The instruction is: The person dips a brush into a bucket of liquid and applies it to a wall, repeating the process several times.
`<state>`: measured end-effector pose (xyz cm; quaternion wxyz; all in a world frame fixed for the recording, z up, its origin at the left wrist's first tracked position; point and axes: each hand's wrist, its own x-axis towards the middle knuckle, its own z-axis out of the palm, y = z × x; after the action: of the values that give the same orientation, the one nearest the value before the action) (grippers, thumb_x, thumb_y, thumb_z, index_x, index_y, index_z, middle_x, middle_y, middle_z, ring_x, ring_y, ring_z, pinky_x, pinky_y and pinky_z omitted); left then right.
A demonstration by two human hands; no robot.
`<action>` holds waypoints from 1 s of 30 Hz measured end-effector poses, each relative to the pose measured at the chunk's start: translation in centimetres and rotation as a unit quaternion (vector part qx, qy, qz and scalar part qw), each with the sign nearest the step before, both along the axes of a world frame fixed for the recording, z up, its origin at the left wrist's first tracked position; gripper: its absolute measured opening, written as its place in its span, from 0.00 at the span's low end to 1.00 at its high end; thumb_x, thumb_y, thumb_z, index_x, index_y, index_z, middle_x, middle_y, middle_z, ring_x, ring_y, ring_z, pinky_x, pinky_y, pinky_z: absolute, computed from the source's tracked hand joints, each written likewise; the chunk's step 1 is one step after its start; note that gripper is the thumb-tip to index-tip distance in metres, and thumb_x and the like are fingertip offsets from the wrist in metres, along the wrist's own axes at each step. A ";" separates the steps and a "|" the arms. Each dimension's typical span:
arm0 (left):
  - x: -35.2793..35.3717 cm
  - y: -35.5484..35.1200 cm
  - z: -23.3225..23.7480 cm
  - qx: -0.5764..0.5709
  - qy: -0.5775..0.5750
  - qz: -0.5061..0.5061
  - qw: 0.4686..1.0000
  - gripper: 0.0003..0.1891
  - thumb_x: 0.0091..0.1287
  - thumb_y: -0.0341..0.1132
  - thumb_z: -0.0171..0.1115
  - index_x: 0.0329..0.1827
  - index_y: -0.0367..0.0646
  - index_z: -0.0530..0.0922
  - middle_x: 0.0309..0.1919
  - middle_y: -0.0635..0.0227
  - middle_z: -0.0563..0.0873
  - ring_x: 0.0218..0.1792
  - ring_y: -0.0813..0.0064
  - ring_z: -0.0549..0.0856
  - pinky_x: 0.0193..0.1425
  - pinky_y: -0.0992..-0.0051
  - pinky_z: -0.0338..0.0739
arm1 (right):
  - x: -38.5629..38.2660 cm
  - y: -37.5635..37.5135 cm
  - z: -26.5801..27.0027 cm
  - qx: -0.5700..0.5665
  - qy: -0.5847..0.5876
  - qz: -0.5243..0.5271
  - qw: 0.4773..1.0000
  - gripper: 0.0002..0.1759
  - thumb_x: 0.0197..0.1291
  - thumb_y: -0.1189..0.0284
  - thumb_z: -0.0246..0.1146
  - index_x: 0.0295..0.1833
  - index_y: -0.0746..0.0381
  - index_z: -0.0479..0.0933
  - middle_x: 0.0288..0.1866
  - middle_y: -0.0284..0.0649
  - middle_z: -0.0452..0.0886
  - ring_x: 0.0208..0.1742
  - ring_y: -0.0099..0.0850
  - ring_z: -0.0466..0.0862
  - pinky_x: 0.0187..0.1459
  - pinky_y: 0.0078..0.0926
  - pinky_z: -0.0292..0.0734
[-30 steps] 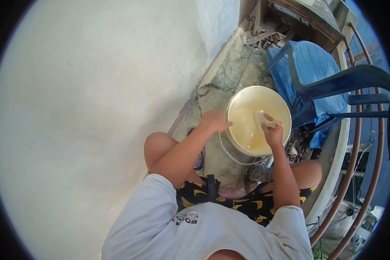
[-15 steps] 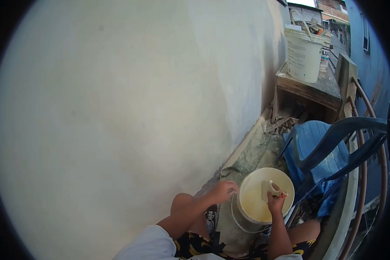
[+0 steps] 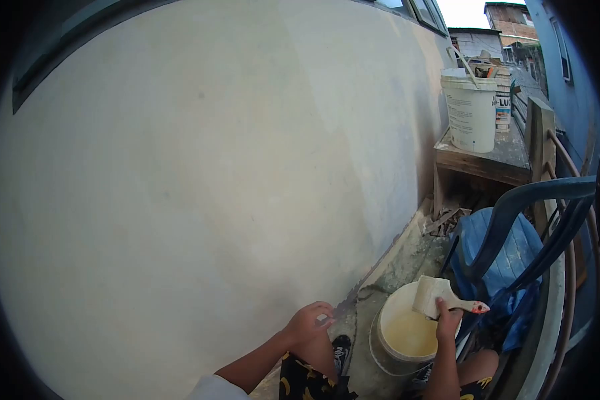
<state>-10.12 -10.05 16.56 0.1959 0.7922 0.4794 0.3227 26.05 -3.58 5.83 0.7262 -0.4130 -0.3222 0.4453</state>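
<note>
A wide paintbrush [image 3: 434, 292] with a pale, paint-coated head and a whitish handle marked red near its end is gripped in my right hand [image 3: 449, 321]. Its head is over the far right part of the rim of a white bucket [image 3: 388, 312], which stands on the ground between my legs. Pale yellow paint [image 3: 407, 335] lies inside the bucket. To the left of the bucket, my left hand [image 3: 310, 323] hangs near the wall with loosely curled fingers, thumb apart, and nothing in it.
A cream-painted wall [image 3: 233, 180] fills the left side. Close on the right stands a blue plastic chair [image 3: 500, 240], beside a rusty railing [image 3: 569, 293]. Farther back, a wooden bench [image 3: 487, 167] carries a white pail [image 3: 471, 113] and another container [image 3: 503, 100].
The brush has risen from inside the bucket to above its rim. My left hand has moved left, away from the bucket. My view has tilted upward.
</note>
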 end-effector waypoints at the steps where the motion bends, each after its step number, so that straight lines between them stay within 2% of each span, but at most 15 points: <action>1: 0.0 -0.4 0.0 0.030 0.030 0.013 0.999 0.10 0.59 0.37 0.66 0.38 0.40 0.79 0.47 0.64 0.81 0.46 0.61 0.82 0.48 0.68 0.77 | 0.1 0.2 -0.9 0.012 -0.185 -0.033 0.982 0.18 0.53 0.76 0.64 0.49 0.72 0.75 0.44 0.44 0.82 0.45 0.36 0.83 0.48 0.30 0.76; 2: 0.1 -0.7 -0.4 0.029 0.030 0.012 0.999 0.10 0.59 0.37 0.66 0.38 0.40 0.79 0.47 0.64 0.81 0.46 0.61 0.82 0.48 0.68 0.77 | -0.5 -0.1 -1.7 -0.003 -0.311 -0.046 0.949 0.17 0.50 0.77 0.66 0.46 0.72 0.77 0.40 0.47 0.83 0.42 0.39 0.84 0.46 0.31 0.76; 6: -0.3 -3.4 -2.9 0.166 0.236 -0.027 0.957 0.15 0.58 0.43 0.65 0.40 0.41 0.79 0.48 0.64 0.81 0.53 0.59 0.78 0.58 0.63 0.72 | -0.6 -0.7 -3.3 -0.121 -0.387 -0.026 0.914 0.18 0.47 0.78 0.67 0.47 0.72 0.77 0.38 0.50 0.82 0.40 0.39 0.84 0.43 0.32 0.77; 8: -1.0 -4.3 -5.0 0.149 0.225 -0.040 0.962 0.14 0.56 0.43 0.66 0.39 0.43 0.80 0.48 0.65 0.81 0.52 0.62 0.79 0.57 0.61 0.71 | -1.2 -1.0 -4.0 -0.152 -0.528 -0.027 0.835 0.15 0.47 0.79 0.66 0.43 0.72 0.78 0.31 0.51 0.82 0.32 0.42 0.85 0.36 0.34 0.77; 9: -1.4 -3.9 -5.5 0.139 0.219 -0.051 0.964 0.13 0.55 0.43 0.67 0.37 0.46 0.81 0.48 0.65 0.81 0.52 0.65 0.79 0.57 0.59 0.70 | -1.9 -1.2 -3.8 -0.153 -0.528 -0.024 0.835 0.15 0.47 0.79 0.66 0.43 0.72 0.78 0.31 0.51 0.82 0.32 0.42 0.85 0.36 0.34 0.77; 11: -1.1 -1.1 -6.0 0.147 0.186 -0.035 0.971 0.14 0.52 0.44 0.67 0.36 0.45 0.80 0.46 0.64 0.80 0.51 0.63 0.78 0.56 0.58 0.69 | -2.4 0.5 -2.9 -0.131 -0.410 -0.004 0.902 0.18 0.49 0.79 0.65 0.47 0.73 0.76 0.38 0.51 0.82 0.38 0.40 0.85 0.41 0.32 0.77; 13: -0.5 1.5 -6.0 0.148 0.122 -0.014 0.981 0.16 0.46 0.44 0.68 0.32 0.44 0.78 0.42 0.62 0.78 0.49 0.59 0.76 0.55 0.56 0.67 | -2.1 1.9 -6.3 -0.158 -0.497 -0.033 0.853 0.20 0.43 0.79 0.66 0.47 0.69 0.76 0.38 0.52 0.80 0.41 0.49 0.82 0.45 0.40 0.76; 15: 0.3 3.7 -4.8 0.152 0.063 0.017 0.986 0.18 0.40 0.45 0.68 0.28 0.43 0.77 0.39 0.60 0.77 0.47 0.55 0.73 0.54 0.54 0.65 | -1.3 3.0 -9.7 -0.129 -0.505 -0.062 0.851 0.25 0.56 0.56 0.67 0.55 0.58 0.79 0.32 0.52 0.83 0.29 0.42 0.82 0.33 0.38 0.74; 18: 0.8 4.1 1.2 0.135 0.002 0.045 0.990 0.20 0.31 0.46 0.68 0.22 0.42 0.74 0.33 0.57 0.74 0.44 0.49 0.70 0.53 0.50 0.62 | 0.0 3.3 -8.8 -0.102 -0.533 -0.046 0.839 0.19 0.58 0.67 0.66 0.55 0.61 0.79 0.28 0.48 0.82 0.26 0.37 0.80 0.33 0.35 0.73; 19: -0.6 4.4 0.1 0.126 0.003 0.048 0.991 0.20 0.31 0.46 0.68 0.22 0.42 0.74 0.33 0.57 0.74 0.44 0.49 0.70 0.53 0.50 0.62 | 0.4 3.9 -7.0 -0.109 -0.534 -0.038 0.838 0.19 0.58 0.67 0.66 0.55 0.61 0.79 0.28 0.48 0.82 0.26 0.37 0.80 0.33 0.35 0.73; 21: -2.5 4.7 -1.4 0.065 0.052 0.008 0.997 0.18 0.41 0.45 0.67 0.29 0.43 0.77 0.39 0.59 0.77 0.47 0.54 0.74 0.55 0.54 0.66 | 0.4 3.1 -3.7 -0.286 -0.487 -0.042 0.824 0.24 0.43 0.80 0.65 0.51 0.71 0.72 0.41 0.52 0.79 0.45 0.50 0.81 0.49 0.39 0.75; 24: -3.3 5.0 -1.4 0.008 0.110 -0.070 0.991 0.14 0.57 0.44 0.65 0.39 0.44 0.81 0.48 0.62 0.81 0.52 0.62 0.79 0.58 0.61 0.71 | -0.2 3.0 -0.9 -0.139 -0.291 -0.155 0.934 0.23 0.49 0.80 0.64 0.53 0.73 0.69 0.46 0.50 0.78 0.46 0.44 0.80 0.53 0.36 0.74; 25: -2.9 3.6 1.1 0.000 0.104 -0.076 0.992 0.14 0.57 0.44 0.65 0.39 0.44 0.81 0.48 0.62 0.81 0.52 0.62 0.79 0.58 0.61 0.71 | -1.1 3.0 4.4 -0.188 -0.213 -0.163 0.945 0.23 0.51 0.79 0.64 0.54 0.72 0.69 0.46 0.48 0.78 0.46 0.41 0.80 0.52 0.34 0.74; 26: -3.4 1.9 4.1 -0.099 0.095 -0.011 0.991 0.14 0.58 0.43 0.64 0.40 0.43 0.81 0.48 0.61 0.82 0.52 0.60 0.79 0.58 0.61 0.72 | -2.9 3.9 11.1 -0.236 -0.131 -0.172 0.947 0.23 0.53 0.77 0.65 0.54 0.71 0.69 0.47 0.46 0.78 0.45 0.39 0.80 0.52 0.33 0.74; 30: -6.3 -3.5 15.6 -0.325 0.073 0.157 0.930 0.15 0.58 0.41 0.64 0.40 0.39 0.80 0.43 0.56 0.82 0.46 0.57 0.81 0.53 0.66 0.76 | -5.9 7.5 29.5 -0.244 0.151 -0.102 0.953 0.24 0.57 0.78 0.62 0.59 0.73 0.68 0.53 0.46 0.77 0.51 0.35 0.80 0.53 0.30 0.76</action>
<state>-16.37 -13.55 32.13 0.3538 0.6209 0.6896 0.1172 20.12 3.92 35.31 0.6851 -0.5360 -0.0465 0.4911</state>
